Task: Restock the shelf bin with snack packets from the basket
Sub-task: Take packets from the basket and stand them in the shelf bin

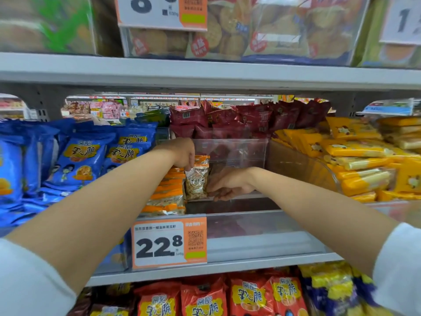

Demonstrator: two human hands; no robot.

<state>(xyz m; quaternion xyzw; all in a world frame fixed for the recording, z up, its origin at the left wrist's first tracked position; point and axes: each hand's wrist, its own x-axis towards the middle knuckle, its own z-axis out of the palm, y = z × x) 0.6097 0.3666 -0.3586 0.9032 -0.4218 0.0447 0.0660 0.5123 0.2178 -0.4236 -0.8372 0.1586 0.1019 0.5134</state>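
Head view: we pinch the packet [197, 181] by its top with our left hand [182, 153]. Our right hand [230, 184] grips its lower side, upright in the bin [239, 149].

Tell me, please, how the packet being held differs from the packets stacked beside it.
The held packet stands upright, face showing; the stacked packets lie flat, edges showing. The left hand pinches the held packet's top and the right hand grips its side; the stacked packets are not gripped. Both have orange-and-clear wrapping.
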